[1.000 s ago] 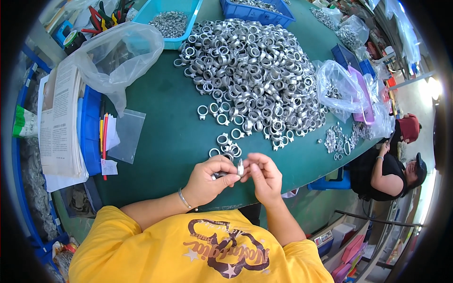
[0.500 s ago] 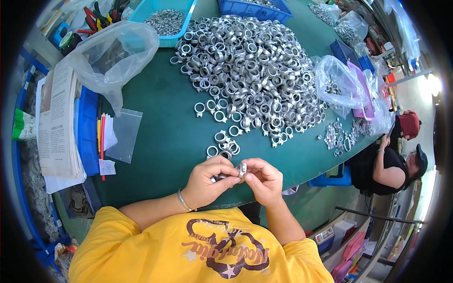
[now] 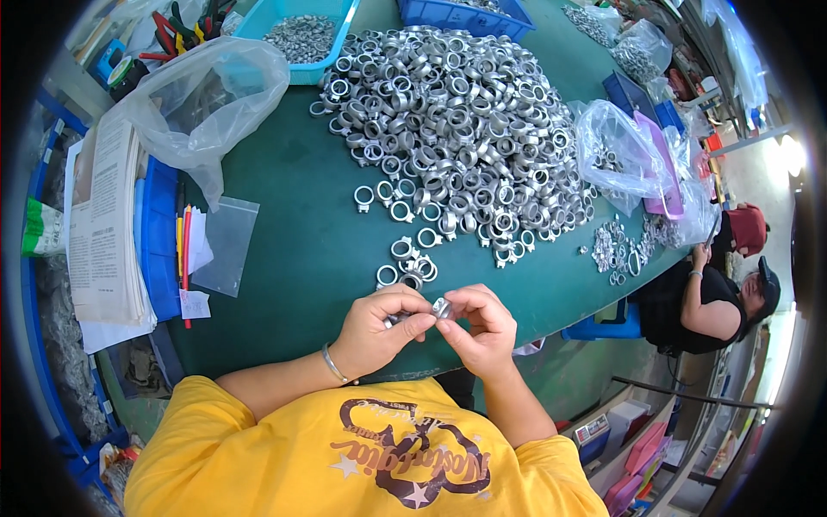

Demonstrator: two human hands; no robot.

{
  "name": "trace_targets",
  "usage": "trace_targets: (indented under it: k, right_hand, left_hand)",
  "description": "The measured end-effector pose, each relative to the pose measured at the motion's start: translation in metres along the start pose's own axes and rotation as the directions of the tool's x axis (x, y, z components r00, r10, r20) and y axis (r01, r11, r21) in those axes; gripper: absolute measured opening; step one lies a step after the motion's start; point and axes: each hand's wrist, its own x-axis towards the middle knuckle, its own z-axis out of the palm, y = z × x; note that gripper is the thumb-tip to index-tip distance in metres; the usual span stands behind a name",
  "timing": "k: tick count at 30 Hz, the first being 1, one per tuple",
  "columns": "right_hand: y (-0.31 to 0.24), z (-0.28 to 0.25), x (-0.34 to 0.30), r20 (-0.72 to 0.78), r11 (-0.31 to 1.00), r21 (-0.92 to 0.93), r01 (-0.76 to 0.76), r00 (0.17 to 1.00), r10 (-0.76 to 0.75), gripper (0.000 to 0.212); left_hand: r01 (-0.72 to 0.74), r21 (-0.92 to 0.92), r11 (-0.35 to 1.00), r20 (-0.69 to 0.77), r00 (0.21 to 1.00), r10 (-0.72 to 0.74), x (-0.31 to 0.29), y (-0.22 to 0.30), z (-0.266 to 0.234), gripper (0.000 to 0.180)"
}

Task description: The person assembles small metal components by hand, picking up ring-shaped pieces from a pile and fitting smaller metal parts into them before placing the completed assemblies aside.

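Close to my body at the table's near edge, my left hand (image 3: 379, 329) and my right hand (image 3: 482, 333) meet around one silver metal ring clamp (image 3: 441, 308). Thumb and fingertips of both hands pinch it, with a flat squarish face of it turned upward. Another grey metal piece shows partly inside the curled left fingers, too covered to make out fully. Just beyond my knuckles lie several loose ring clamps (image 3: 403, 250). Farther out rises a large heap of similar metal ring clamps (image 3: 457, 129).
A turquoise bin (image 3: 317, 71) of small metal parts and a blue bin (image 3: 469, 21) stand behind the heap. Plastic bags (image 3: 211, 108) and newspapers (image 3: 108, 224) lie left. Small metal pieces (image 3: 613, 248) are scattered right, near a seated person (image 3: 711, 319).
The ring clamp has turned between my fingertips, so its flat face now points up. Both hands stay in nearly the same place.
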Motion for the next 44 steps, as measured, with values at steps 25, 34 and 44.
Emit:
trace_targets:
  k: [25,34,44]
  right_hand:
    - [-0.001,-0.009,0.003,-0.005,0.995,0.045,-0.089,0.996,0.089,0.02]
    - [-0.015,-0.196,0.112,-0.689,0.946,0.311,0.094,0.707,0.156,0.036]
    - [0.017,-0.04,0.083,0.123,0.742,-0.642,0.19,0.982,-0.145,0.019]
  left_hand:
    - [-0.017,0.164,0.986,-0.082,0.996,0.031,0.002,0.004,0.002,0.015]
    - [0.054,-0.07,0.996,-0.178,0.982,-0.066,0.003,0.0,0.005,0.007]
    - [0.04,-0.199,0.979,-0.281,0.955,-0.096,0.003,-0.002,-0.002,0.011]
